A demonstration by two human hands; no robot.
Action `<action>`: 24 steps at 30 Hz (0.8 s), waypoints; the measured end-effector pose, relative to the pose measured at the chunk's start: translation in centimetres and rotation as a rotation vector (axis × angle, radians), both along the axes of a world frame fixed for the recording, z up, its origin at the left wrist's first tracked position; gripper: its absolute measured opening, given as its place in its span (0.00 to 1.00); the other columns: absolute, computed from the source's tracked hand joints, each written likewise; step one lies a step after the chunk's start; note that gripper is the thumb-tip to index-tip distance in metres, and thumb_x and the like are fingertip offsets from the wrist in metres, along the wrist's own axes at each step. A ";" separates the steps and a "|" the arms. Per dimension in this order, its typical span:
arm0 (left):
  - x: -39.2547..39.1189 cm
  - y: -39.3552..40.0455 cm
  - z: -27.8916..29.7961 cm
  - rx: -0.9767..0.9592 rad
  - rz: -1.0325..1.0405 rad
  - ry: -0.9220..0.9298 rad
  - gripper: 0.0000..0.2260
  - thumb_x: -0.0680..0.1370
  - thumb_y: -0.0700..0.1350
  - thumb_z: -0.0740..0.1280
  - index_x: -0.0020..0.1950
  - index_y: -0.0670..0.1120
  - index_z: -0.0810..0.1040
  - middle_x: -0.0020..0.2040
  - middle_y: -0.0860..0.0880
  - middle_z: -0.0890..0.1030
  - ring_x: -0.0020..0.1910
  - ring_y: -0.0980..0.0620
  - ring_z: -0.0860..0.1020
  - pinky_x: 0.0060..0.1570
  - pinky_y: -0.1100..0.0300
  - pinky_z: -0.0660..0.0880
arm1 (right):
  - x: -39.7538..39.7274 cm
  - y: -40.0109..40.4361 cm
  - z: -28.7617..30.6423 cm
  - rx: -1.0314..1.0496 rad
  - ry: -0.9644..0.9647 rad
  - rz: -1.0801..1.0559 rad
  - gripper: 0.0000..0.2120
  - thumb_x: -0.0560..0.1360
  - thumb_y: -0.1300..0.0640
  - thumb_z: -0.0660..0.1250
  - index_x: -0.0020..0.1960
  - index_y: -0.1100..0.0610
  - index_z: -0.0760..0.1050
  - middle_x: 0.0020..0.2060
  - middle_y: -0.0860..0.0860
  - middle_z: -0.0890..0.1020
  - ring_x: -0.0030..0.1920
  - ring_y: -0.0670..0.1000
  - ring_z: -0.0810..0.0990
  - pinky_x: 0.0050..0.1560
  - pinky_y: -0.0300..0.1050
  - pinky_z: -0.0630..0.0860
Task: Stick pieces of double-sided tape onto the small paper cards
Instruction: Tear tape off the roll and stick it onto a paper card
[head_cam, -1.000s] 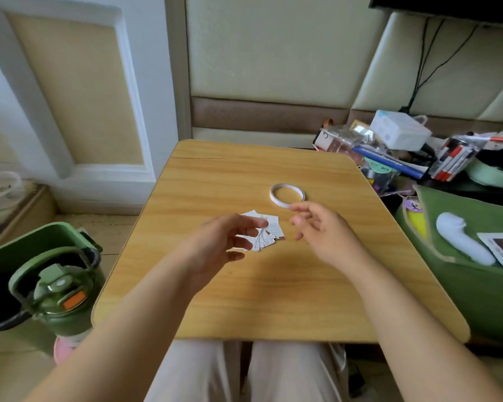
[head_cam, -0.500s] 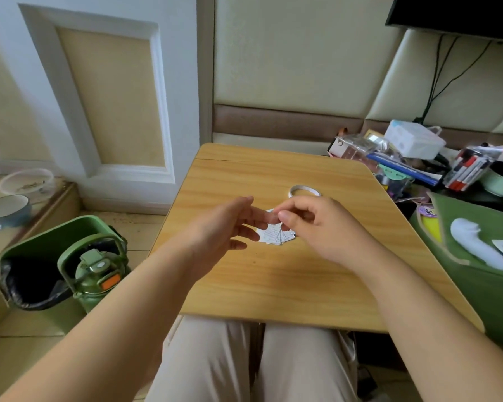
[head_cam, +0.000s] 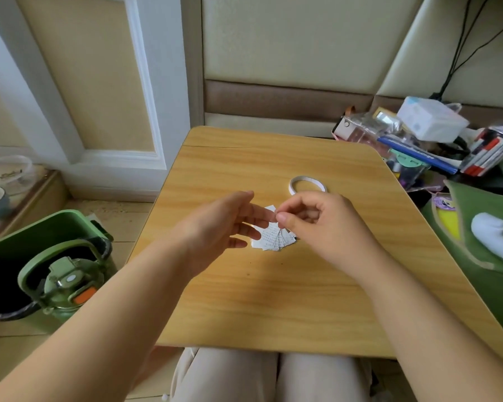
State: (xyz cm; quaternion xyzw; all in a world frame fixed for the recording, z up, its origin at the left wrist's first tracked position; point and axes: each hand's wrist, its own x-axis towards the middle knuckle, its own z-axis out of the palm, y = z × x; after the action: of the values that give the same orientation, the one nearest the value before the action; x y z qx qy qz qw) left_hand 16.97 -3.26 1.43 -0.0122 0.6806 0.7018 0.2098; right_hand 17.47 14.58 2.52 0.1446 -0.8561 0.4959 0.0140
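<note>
Green bin on the floor holds a green bottle. Fanned paper cards sit mid-table, tape roll behind. Left hand loosely spread, right hand pinching something tiny.

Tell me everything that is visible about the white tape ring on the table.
The tape ring is a thin white hoop, paper-like in look, with a wide empty middle through which the wooden table shows. It lies flat on the table, beyond the fanned small cards and apart from them. Its near edge is hidden behind the right hand, so I cannot tell whether the hand touches it. No loose end of tape is visible.
</note>
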 end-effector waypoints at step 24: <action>-4.0 1.2 -7.2 -0.953 0.062 0.593 0.09 0.76 0.50 0.66 0.53 0.50 0.79 0.48 0.55 0.73 0.52 0.51 0.74 0.51 0.59 0.64 | -4.5 2.6 -6.3 -0.388 -0.457 -0.173 0.12 0.79 0.57 0.62 0.59 0.48 0.76 0.44 0.44 0.79 0.42 0.45 0.75 0.45 0.38 0.68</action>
State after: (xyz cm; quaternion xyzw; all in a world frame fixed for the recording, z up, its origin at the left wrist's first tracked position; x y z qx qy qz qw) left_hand 12.98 -2.07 -5.79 0.0722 0.9516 0.2960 -0.0399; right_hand 12.95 17.15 -3.79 -0.0494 -0.7357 0.6666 -0.1092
